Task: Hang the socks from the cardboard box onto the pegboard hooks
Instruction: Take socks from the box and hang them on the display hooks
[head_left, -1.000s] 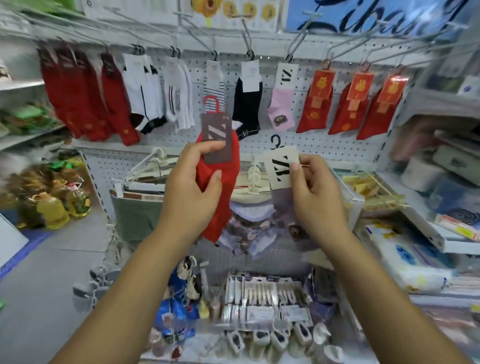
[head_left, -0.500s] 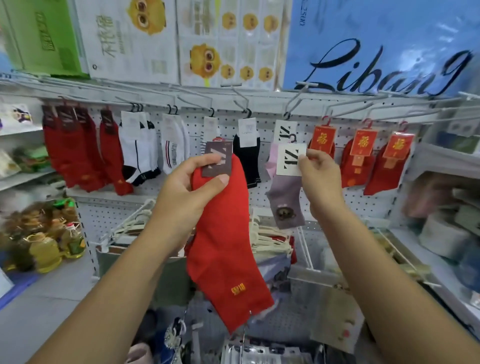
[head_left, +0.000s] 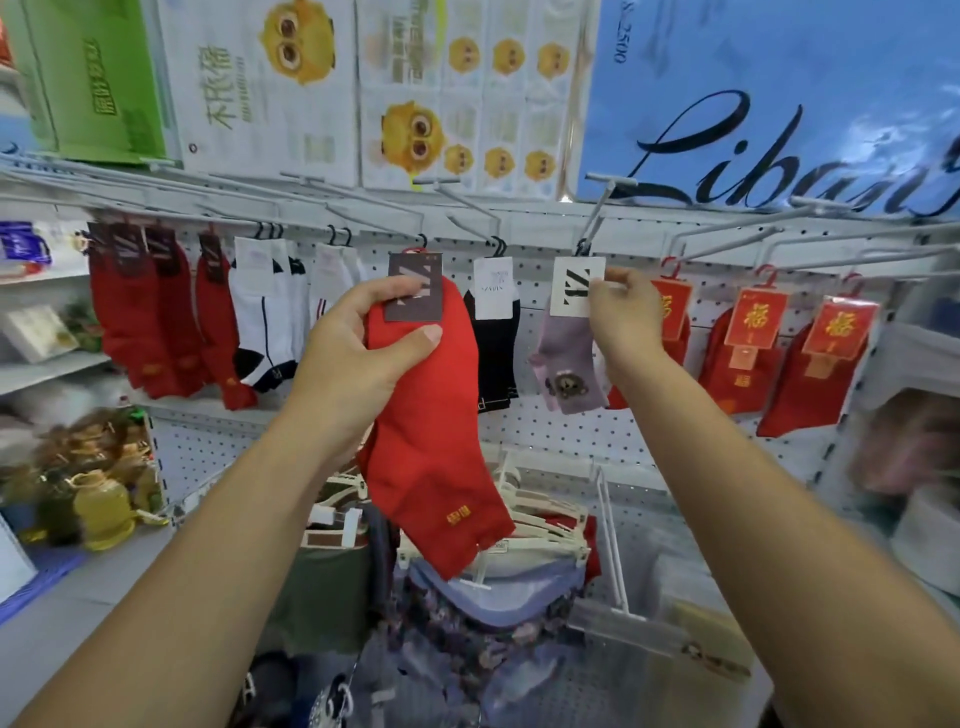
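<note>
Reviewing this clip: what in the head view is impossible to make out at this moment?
- Head view: whether the hanger of the lilac sock sits on the pegboard hook; too small to tell.
- Head view: the hanger of the red sock, mostly hidden behind its dark tag.
- Head view: the cardboard box, not identifiable among the blurred lower goods.

White shelves (head_left: 47, 368) flank the left, a blue banner (head_left: 779, 93) above, grey floor (head_left: 93, 590) below.
</note>
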